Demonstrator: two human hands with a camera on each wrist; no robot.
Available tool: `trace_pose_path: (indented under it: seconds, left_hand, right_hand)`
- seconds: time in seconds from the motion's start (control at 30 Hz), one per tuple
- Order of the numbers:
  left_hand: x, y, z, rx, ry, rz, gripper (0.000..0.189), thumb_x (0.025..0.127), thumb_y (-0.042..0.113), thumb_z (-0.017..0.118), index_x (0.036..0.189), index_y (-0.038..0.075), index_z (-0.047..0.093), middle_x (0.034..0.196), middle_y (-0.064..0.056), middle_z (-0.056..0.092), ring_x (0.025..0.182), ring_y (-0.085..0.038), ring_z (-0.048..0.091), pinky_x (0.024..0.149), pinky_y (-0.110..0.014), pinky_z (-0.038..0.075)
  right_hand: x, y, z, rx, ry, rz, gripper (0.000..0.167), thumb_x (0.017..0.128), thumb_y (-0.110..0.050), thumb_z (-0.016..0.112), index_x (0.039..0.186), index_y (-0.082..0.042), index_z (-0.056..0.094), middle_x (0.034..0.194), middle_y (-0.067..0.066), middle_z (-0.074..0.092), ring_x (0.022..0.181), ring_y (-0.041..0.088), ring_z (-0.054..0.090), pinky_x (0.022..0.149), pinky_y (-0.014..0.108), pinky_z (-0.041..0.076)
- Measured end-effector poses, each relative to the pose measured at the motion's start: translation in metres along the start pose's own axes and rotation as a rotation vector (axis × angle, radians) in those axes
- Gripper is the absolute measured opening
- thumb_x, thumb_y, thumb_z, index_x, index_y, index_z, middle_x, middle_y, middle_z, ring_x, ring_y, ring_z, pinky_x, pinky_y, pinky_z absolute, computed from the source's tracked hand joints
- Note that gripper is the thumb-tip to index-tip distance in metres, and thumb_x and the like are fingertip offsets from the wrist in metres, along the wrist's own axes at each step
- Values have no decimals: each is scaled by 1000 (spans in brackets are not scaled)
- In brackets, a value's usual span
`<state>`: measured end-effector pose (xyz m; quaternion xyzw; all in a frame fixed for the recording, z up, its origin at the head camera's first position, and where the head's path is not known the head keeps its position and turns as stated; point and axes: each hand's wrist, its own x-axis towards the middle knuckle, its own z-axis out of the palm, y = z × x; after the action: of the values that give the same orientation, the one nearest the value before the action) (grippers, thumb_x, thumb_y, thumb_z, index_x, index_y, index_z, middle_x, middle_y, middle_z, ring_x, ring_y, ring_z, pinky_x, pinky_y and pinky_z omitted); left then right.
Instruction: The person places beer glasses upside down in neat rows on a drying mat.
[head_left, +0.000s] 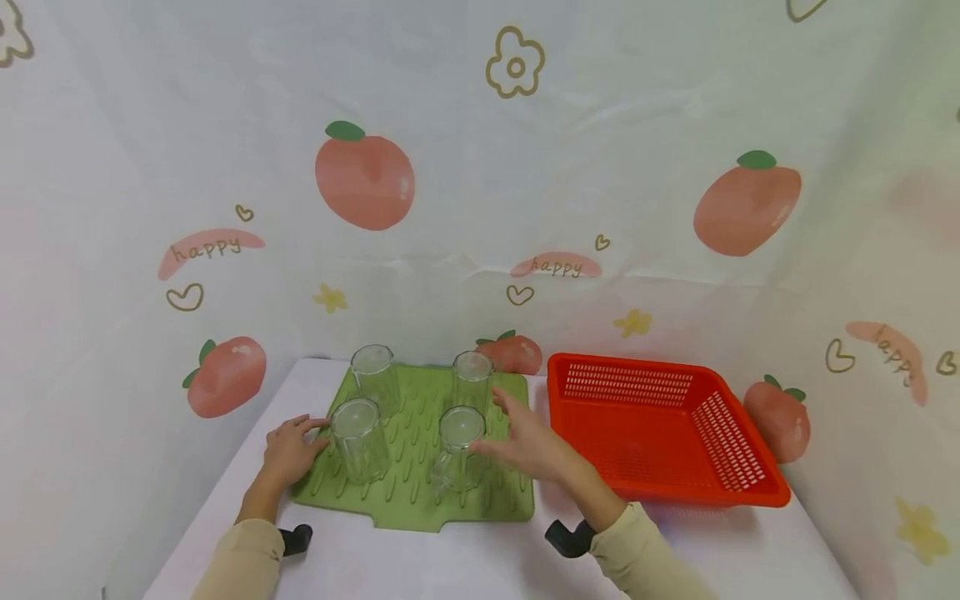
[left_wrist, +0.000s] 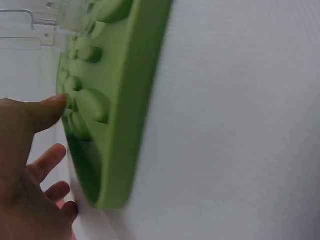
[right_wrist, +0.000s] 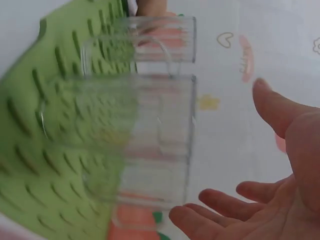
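Several clear glass mugs stand upside down on a green drying mat, two rows deep. My right hand, fingers spread and holding nothing, is by the front right mug, overlapping its right side in the head view. In the right wrist view the open palm faces the glass mug. At the mat's left edge is my left hand, near the front left mug. The left wrist view has its thumb at the mat's edge, other fingers loosely bent. Behind stand the back left mug and back right mug.
To the right of the mat sits a red plastic basket with slotted walls. Both stand on a white table. A white curtain printed with fruit, hearts and flowers closes off the back and sides.
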<state>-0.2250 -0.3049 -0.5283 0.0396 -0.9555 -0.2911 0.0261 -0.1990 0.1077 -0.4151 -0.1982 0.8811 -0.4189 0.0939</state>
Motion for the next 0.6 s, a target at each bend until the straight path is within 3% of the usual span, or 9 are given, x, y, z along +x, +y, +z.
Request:
trace_pose_path:
  seconds: [0.13, 0.27, 0.33, 0.47, 0.6]
  left_hand:
    - [8, 9, -11, -84, 168, 76, 37, 101, 16, 59, 133, -2, 63, 141, -37, 53, 134, -59, 42, 111, -70, 29]
    - [16, 39, -39, -137, 325, 180, 36, 102, 15, 59, 132, -4, 62, 137, -35, 57, 132, -56, 46, 110, -69, 31]
    - [18, 60, -55, -153, 355, 205, 38, 104, 19, 57, 136, -2, 60, 140, -33, 56, 135, -54, 44, 111, -69, 31]
    - [16, 108, -83, -147, 351, 235, 48, 107, 31, 52, 145, 2, 52, 150, -29, 47, 141, -55, 34, 112, -70, 28]
    - [14, 154, -94, -121, 394, 340, 53, 106, 35, 53, 149, 5, 47, 155, -25, 42, 144, -53, 30, 114, -69, 28]
  right_hand:
    - [2, -4, -17, -131, 77, -15, 89, 92, -41, 75, 159, -6, 28, 158, 16, 44, 146, 36, 44, 119, 57, 38]
    - [5, -4, -30, -289, 188, -38, 84, 93, -39, 74, 156, -1, 32, 156, 20, 45, 144, 38, 45, 118, 56, 39]
    - [6, -3, -36, -343, 234, -38, 84, 93, -41, 73, 156, -1, 33, 151, 22, 47, 139, 40, 48, 116, 56, 42]
    - [10, -1, -46, -425, 305, -62, 79, 95, -44, 70, 154, -3, 36, 143, 22, 50, 130, 39, 52, 107, 53, 51]
    - [18, -1, -53, -493, 391, -126, 73, 97, -45, 67, 150, -3, 39, 140, 22, 51, 127, 40, 53, 101, 53, 55]
